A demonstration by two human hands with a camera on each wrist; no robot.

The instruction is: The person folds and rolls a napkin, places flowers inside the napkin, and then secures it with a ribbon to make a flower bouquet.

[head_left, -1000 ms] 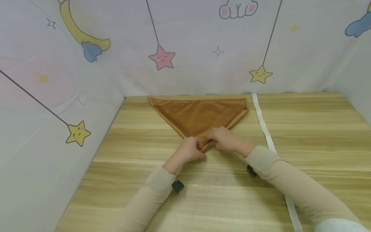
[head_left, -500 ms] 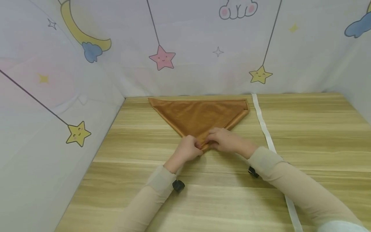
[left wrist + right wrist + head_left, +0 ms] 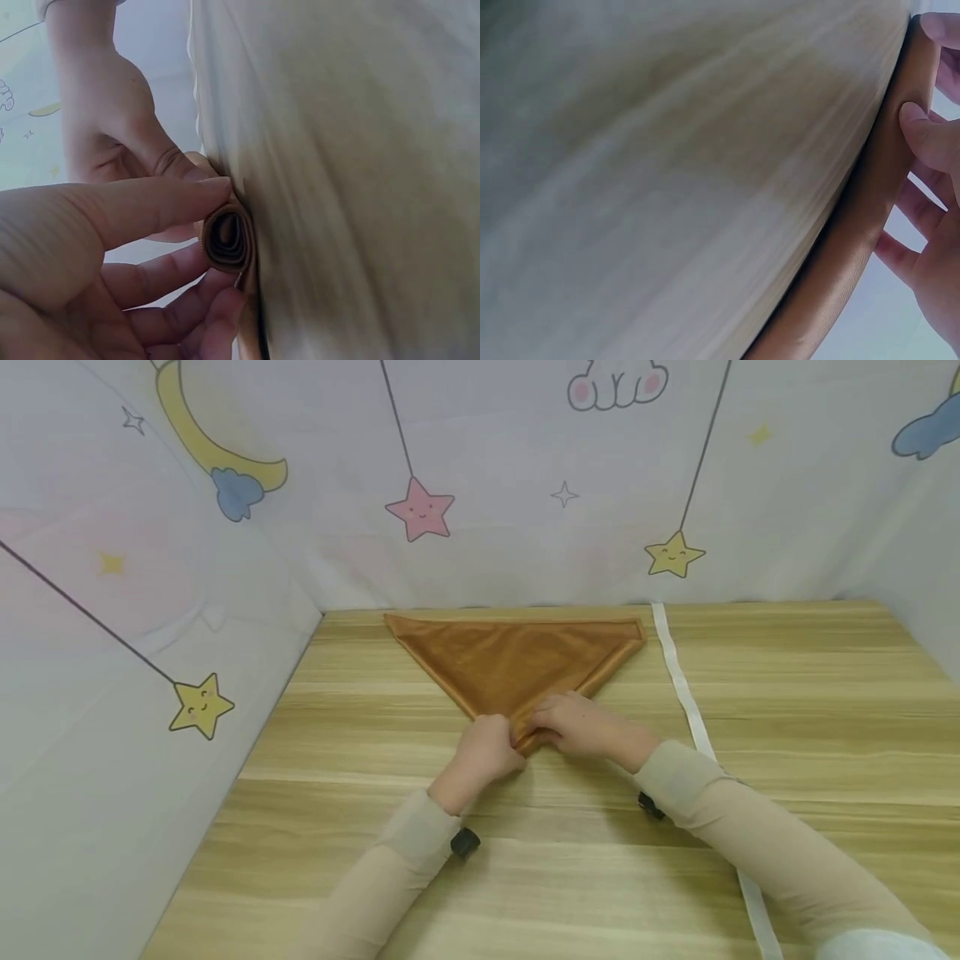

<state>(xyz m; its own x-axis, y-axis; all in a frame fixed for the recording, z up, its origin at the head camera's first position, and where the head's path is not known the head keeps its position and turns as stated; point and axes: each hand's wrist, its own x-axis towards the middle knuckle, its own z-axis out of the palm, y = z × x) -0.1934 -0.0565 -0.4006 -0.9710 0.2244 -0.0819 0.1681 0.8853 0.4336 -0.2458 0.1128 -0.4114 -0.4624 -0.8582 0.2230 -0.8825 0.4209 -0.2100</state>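
Note:
A shiny orange-brown cloth (image 3: 510, 664), folded into a triangle, lies at the back of the table with its point toward me. Its right front edge is rolled into a thin tube; the tube's spiral end (image 3: 227, 236) faces the left wrist view. My left hand (image 3: 483, 752) pinches that end at the near point, thumb on one side and fingers curled on the other. Close beside it, my right hand (image 3: 577, 722) holds the rolled edge (image 3: 840, 262) a little farther along, its thumb pressing on the tube and its fingers behind it.
A white strip (image 3: 686, 693) runs down the wood-grain table (image 3: 300, 827) to the right of the cloth, passing under the right forearm. Pale printed curtains (image 3: 495, 560) stand at the back and both sides, close behind the cloth's long edge.
My left hand has drawn its thumb in around the roll's end. My right hand stays on the rolled edge with only slight shifts, and the cloth lies nearly unmoved.

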